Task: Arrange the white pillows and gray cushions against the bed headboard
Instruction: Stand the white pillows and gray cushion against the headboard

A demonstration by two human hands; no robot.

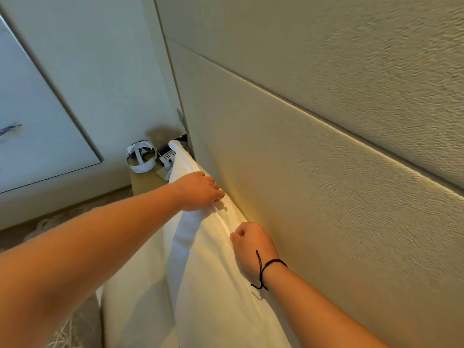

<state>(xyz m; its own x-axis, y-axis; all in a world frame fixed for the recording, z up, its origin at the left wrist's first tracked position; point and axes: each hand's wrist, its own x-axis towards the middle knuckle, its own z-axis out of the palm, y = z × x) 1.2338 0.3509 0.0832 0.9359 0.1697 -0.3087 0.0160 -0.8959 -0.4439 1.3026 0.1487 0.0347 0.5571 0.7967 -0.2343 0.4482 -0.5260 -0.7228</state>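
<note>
Step in hand: seating a white pillow (211, 259) upright against the headboard (313, 172); I judge this the placing or straightening stage for this one pillow
Pillow position: stood on edge, its top seam running along the foot of the headboard panel, touching it; far corner reaches toward the bedside table (144, 180)
Left hand (200, 190): fingers curled over the top edge farther along, pinching the fabric
Right hand (251, 247): closed in a loose fist on the same seam nearer the camera, gripping cloth; black cord on the wrist
Next move, as I judge: tug the seam level and press the pillow flat to the panel, then let go; gray cushions not in view
Materials: pillowcase smooth white cotton-like cloth, soft creases, flanged border; headboard padded beige, grainy woven texture, horizontal seams
Other: white headset (140, 155) on the table
</note>
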